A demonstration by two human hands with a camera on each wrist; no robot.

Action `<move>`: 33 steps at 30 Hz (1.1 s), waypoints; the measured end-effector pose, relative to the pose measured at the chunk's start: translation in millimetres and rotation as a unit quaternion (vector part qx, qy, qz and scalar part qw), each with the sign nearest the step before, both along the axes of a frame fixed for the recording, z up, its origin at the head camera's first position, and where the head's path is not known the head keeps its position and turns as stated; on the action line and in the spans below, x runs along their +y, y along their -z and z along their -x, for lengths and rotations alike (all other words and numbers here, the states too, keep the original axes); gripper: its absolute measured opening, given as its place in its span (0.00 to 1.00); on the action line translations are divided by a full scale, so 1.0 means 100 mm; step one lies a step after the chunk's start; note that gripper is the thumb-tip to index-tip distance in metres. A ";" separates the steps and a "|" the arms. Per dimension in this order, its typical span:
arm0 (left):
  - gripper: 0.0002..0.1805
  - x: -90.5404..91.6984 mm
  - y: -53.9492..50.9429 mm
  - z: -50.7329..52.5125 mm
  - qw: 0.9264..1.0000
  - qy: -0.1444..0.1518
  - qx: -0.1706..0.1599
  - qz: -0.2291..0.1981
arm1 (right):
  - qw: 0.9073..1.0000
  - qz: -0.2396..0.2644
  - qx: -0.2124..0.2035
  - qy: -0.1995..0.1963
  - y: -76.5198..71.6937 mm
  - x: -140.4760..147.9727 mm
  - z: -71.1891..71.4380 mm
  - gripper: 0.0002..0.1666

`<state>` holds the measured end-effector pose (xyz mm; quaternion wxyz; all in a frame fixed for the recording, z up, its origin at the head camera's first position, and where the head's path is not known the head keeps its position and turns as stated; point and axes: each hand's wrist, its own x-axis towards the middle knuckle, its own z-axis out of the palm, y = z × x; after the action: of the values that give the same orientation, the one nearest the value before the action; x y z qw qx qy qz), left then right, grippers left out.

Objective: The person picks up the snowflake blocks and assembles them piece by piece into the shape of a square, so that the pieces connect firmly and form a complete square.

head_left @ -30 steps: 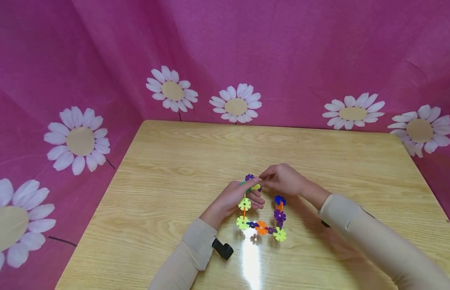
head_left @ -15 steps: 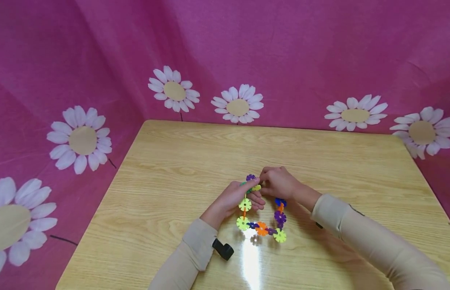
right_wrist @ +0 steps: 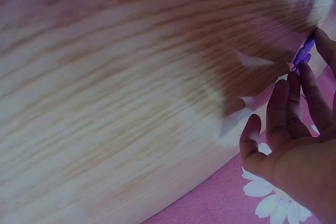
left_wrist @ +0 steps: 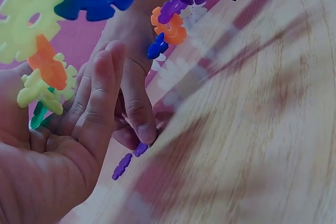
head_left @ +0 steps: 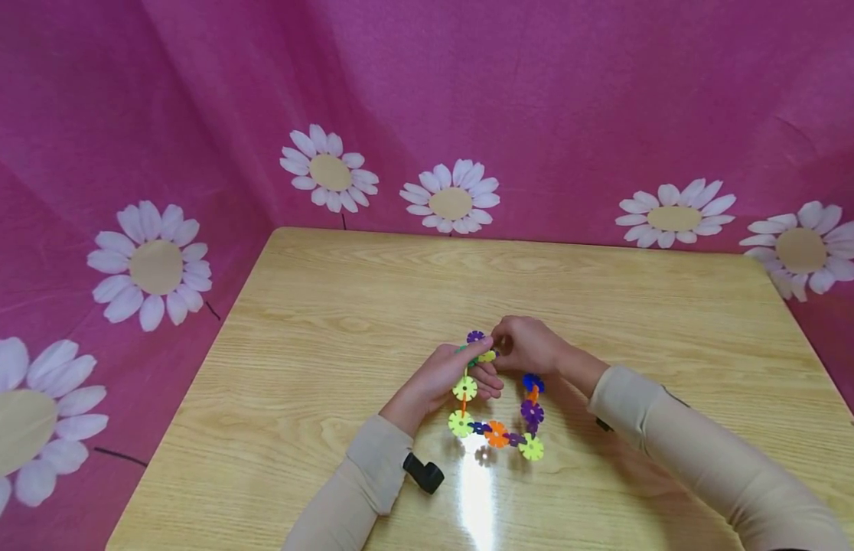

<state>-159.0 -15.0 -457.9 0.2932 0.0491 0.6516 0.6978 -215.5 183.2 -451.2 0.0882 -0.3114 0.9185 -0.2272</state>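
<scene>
A chain of slotted flower-shaped discs, in yellow, orange, purple, blue and green, loops from my left hand (head_left: 435, 373) above the table. Its yellow disc (head_left: 461, 423) and orange disc (head_left: 497, 434) show at the near side, and a blue disc (head_left: 533, 383) ends the right side. My left thumb holds the chain by the green disc (left_wrist: 38, 115), while the other fingers extend. Close by, my right hand (head_left: 535, 348) pinches a purple disc (right_wrist: 303, 53) between thumb and fingers. Another purple disc (left_wrist: 122, 166) shows edge-on beside those fingertips. How these pieces join is partly hidden.
Under both hands lies a wood-grain table (head_left: 344, 291). A pink cloth (head_left: 537, 92) printed with white daisies rises behind it and on the left. A black strap (head_left: 423, 473) hangs at the left cuff.
My right hand has shifted slightly left and down toward the left fingertips, mostly in the first half second. The left hand and the chain stay almost where they were.
</scene>
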 end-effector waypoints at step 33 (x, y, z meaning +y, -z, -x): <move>0.36 0.00 0.05 0.01 1.000 -0.002 -0.012 -0.003 | 0.986 0.137 -0.075 0.052 -0.24 0.08 -0.15 0.07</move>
<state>-160.2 -15.4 -462.5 0.2990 0.0404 0.6461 0.7011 -201.0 191.4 -427.4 0.1013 -0.2550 0.8845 -0.3774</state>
